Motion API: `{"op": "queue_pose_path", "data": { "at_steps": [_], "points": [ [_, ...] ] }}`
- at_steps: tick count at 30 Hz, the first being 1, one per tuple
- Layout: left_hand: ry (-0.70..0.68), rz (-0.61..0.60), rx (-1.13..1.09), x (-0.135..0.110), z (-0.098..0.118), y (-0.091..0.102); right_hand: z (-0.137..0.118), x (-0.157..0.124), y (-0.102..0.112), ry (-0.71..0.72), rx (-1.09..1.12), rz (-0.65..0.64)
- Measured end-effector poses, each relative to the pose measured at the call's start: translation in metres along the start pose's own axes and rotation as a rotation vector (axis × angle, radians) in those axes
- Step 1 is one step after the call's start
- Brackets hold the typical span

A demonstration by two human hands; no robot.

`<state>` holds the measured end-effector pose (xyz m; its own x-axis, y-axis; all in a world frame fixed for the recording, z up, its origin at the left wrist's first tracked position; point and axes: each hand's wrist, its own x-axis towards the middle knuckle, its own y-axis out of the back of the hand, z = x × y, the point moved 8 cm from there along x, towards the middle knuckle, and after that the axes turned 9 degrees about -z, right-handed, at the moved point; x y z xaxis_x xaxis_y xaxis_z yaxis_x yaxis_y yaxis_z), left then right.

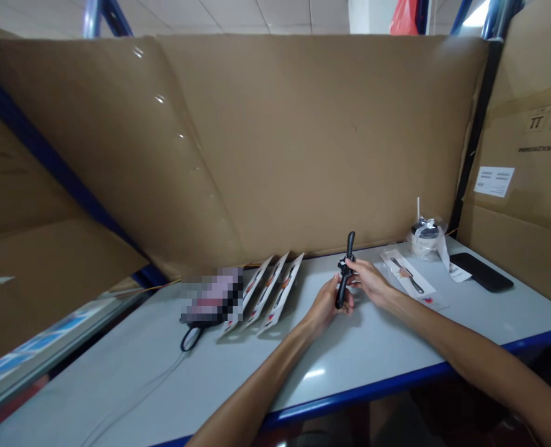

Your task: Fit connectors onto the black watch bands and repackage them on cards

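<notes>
A black spokeshave (pixel 344 287) with two slim handles is held up above the table, its long axis nearly upright. My left hand (pixel 324 303) is closed around its lower handle from the left. My right hand (pixel 367 279) grips it near the middle body, thumb and fingers on the right side. To the right of my right hand, a flat package (pixel 403 271) printed with a similar dark tool lies on the table. Left of my hands, three similar carded packages (pixel 282 292) stand tilted in a row.
The white table (pixel 238 388) has a blue front edge. A phone-like black slab (pixel 481 272) and a plastic-wrapped cup (pixel 425 241) sit at the right. A blurred-out object (pixel 213 298) with a black loop lies at left. Cardboard walls (pixel 322 136) enclose the back and sides.
</notes>
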<state>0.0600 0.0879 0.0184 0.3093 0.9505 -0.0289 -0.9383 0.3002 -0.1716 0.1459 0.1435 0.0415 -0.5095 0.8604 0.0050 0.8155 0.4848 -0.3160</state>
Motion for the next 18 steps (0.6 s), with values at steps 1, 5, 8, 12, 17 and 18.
{"op": "queue_pose_path", "data": {
  "at_steps": [1,5,8,12,17,18],
  "points": [
    [-0.017,0.016,0.001,0.0,-0.001,0.0,0.003,0.0,-0.001,0.009,-0.029,0.019],
    [-0.092,0.089,0.094,0.001,0.003,0.008,0.005,-0.001,-0.005,0.069,-0.104,0.037],
    [-0.164,0.183,0.207,-0.002,0.011,0.019,0.003,-0.003,-0.009,0.099,-0.104,0.007],
    [-0.18,0.197,0.302,-0.004,0.016,0.021,0.004,-0.002,-0.011,0.101,-0.066,-0.03],
    [-0.142,0.059,0.142,0.003,0.011,0.007,0.006,0.001,-0.018,0.11,0.043,-0.145],
    [-0.134,0.067,0.125,0.003,0.011,0.007,0.005,0.002,-0.019,0.109,0.051,-0.157]
  ]
}}
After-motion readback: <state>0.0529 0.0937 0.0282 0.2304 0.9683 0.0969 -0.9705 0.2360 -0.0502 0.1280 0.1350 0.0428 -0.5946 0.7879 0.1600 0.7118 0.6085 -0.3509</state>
